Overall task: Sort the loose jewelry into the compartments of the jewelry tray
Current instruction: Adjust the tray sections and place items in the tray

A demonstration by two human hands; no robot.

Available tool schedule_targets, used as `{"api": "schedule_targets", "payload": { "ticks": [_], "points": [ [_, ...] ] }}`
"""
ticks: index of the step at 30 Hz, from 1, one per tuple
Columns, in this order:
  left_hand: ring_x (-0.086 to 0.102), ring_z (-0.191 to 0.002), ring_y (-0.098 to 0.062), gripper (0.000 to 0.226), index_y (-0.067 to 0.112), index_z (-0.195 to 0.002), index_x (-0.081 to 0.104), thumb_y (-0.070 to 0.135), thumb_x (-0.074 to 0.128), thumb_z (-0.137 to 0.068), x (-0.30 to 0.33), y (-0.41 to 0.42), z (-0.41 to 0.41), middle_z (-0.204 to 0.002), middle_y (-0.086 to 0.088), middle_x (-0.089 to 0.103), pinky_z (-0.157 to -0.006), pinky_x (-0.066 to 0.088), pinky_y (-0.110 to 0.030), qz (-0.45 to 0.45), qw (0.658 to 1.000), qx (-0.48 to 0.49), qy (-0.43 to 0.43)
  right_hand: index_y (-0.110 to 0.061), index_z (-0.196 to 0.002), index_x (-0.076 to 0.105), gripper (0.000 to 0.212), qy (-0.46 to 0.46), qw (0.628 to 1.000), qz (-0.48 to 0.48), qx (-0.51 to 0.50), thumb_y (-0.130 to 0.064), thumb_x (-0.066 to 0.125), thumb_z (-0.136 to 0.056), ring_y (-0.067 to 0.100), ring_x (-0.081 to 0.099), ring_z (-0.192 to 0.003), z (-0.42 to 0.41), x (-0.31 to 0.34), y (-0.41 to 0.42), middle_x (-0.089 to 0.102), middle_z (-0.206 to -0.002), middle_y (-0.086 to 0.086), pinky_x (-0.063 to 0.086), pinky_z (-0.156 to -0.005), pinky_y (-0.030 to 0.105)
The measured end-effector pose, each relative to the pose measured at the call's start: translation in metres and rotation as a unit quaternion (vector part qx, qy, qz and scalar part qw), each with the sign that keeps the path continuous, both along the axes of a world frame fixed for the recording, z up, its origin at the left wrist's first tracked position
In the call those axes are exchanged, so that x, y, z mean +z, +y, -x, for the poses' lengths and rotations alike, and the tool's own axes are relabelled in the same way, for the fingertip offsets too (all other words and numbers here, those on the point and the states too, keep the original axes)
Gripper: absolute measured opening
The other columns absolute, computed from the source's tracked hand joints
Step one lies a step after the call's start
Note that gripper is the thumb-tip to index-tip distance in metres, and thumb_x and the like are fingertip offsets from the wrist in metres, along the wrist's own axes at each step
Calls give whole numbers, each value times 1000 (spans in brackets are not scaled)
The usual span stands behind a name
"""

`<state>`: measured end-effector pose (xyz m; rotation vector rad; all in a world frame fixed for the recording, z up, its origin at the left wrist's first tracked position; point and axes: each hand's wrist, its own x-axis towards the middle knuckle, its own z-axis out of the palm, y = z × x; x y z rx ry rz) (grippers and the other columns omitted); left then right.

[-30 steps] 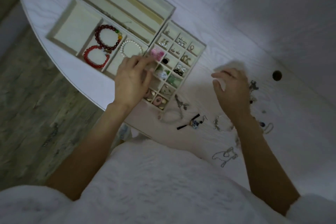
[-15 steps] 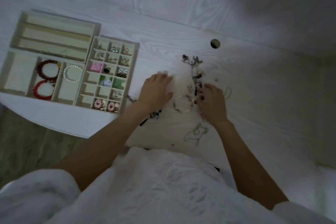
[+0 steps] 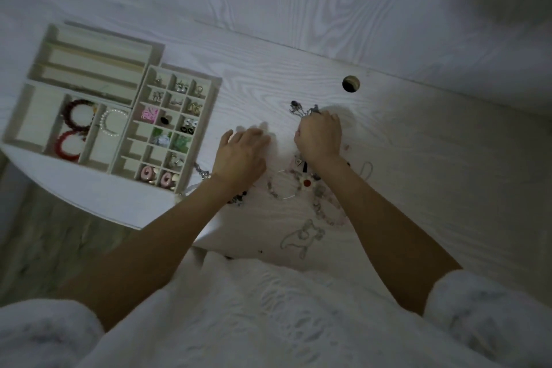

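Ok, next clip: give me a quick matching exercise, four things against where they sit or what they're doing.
Things:
1. red bead bracelet
2. pearl bracelet
3. left hand
4. right hand

States:
A. curled over tangled chains
B. flat on the table
C. tray compartment, nearer table edge, below a darker bracelet
D. tray compartment next to the small-grid section

Pairs: 1-C, 2-D, 3-B, 4-A
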<state>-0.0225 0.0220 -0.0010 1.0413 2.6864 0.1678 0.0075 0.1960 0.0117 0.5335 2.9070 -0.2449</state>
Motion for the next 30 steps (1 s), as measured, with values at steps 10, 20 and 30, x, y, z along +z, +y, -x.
{"api": "schedule_targets", "payload": {
  "ticks": [10, 20, 30],
  "points": [
    [51, -118, -20, 46, 15, -138, 46, 11, 56, -93, 24, 25, 12, -135, -5, 50, -96, 41, -26, -228, 927, 117, -274, -6, -75, 51, 24, 140, 934, 312, -102, -17, 45, -96, 18, 45, -59, -22, 34, 11, 52, -67, 6, 37, -56, 31],
    [48, -120, -4, 32, 24, -123, 59, 15, 61, -92, 79, 50, 20, -130, 8, 53, -101, 41, -29, -342, 835, 68, -424, -15, -76, 57, 21, 190, 821, 524, -127, -9, 50, -95, 1, 53, -60, -33, 109, 17, 56, -64, -8, 43, -63, 13],
    [66, -71, -16, 7, 10, -91, 70, 13, 64, -89, 94, 38, 19, -72, -1, 70, -78, 53, -27, -415, 819, 61, -392, -11, -95, 54, 15, 222, 834, 474, -174, -20, 43, -99, 10, 62, -93, -43, 110, 12, 64, -95, 0, 50, -85, 28]
  ]
}}
